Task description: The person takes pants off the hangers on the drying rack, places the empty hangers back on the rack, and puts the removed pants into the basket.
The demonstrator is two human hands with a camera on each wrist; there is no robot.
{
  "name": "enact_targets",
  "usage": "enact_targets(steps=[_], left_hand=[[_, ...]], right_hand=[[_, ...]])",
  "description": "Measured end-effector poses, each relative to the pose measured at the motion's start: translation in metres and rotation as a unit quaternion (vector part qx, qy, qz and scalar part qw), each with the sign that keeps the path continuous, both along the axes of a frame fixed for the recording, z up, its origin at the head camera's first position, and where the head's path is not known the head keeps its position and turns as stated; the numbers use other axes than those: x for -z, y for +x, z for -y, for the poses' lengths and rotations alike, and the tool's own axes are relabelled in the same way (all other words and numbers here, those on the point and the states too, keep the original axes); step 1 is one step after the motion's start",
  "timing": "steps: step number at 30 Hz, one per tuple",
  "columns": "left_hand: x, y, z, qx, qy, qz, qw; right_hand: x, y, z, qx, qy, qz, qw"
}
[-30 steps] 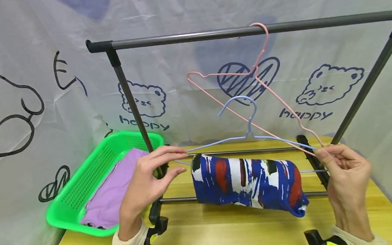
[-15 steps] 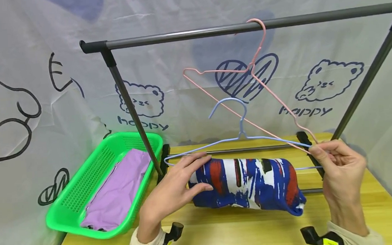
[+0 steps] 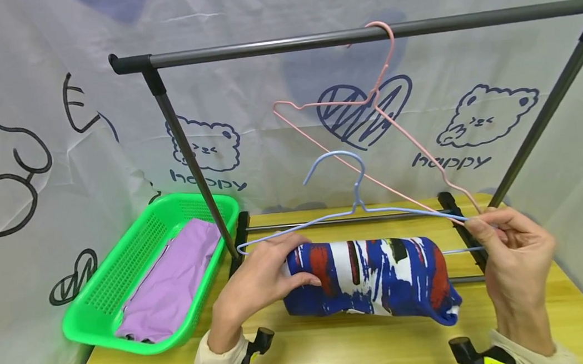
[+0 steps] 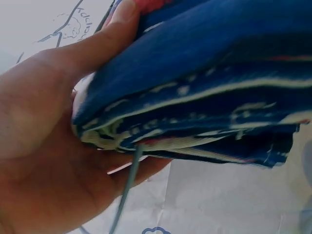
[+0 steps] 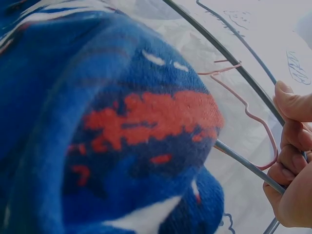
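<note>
A blue wire hanger (image 3: 358,192) is held below the rack, with a rolled or folded blue, red and white patterned cloth (image 3: 372,277) draped over its lower bar. At the cloth's left end my left hand (image 3: 257,281) grips the layers. In the left wrist view the thumb lies on one side of the cloth (image 4: 195,73), the other fingers partly hidden beyond it. My right hand (image 3: 518,251) pinches the hanger's right corner, apart from the cloth. A pink hanger (image 3: 412,140) hangs from the rack, its lower corner close behind the right hand; contact cannot be told.
A dark clothes rack (image 3: 263,46) spans the space, its legs standing on the wooden table (image 3: 352,351). On the left a green basket (image 3: 126,264) holds a folded purple cloth (image 3: 172,284). A light patterned curtain (image 3: 246,95) hangs behind and at the sides.
My left hand has moved right from beside the cloth and taken hold of its left end. The blue hanger has shifted slightly left and down. The right hand keeps its pinch.
</note>
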State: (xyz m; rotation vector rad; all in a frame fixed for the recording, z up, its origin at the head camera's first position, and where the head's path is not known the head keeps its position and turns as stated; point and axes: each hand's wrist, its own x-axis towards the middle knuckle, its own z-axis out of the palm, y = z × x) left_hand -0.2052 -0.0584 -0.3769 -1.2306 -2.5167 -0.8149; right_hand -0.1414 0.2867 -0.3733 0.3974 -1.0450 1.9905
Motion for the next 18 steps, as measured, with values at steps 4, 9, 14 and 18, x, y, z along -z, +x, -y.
enact_targets(steps=[4, 9, 14, 18], left_hand=[[0.000, 0.000, 0.001, 0.005, 0.017, -0.040, 0.9990], [0.000, -0.001, 0.001, -0.003, 0.036, -0.062, 0.9974], [0.001, -0.001, 0.000, -0.001, 0.050, -0.068, 0.9964], [0.001, -0.001, -0.002, -0.001, 0.065, -0.079, 0.9948]], right_hand=[[-0.001, 0.002, 0.000, -0.005, 0.008, 0.003, 0.9999], [-0.004, 0.007, 0.001, 0.013, 0.051, 0.025, 0.9983], [-0.011, 0.018, 0.001, 0.111, 0.144, 0.101, 0.9781], [-0.018, 0.026, 0.004, 0.176, 0.209, 0.148, 0.9506]])
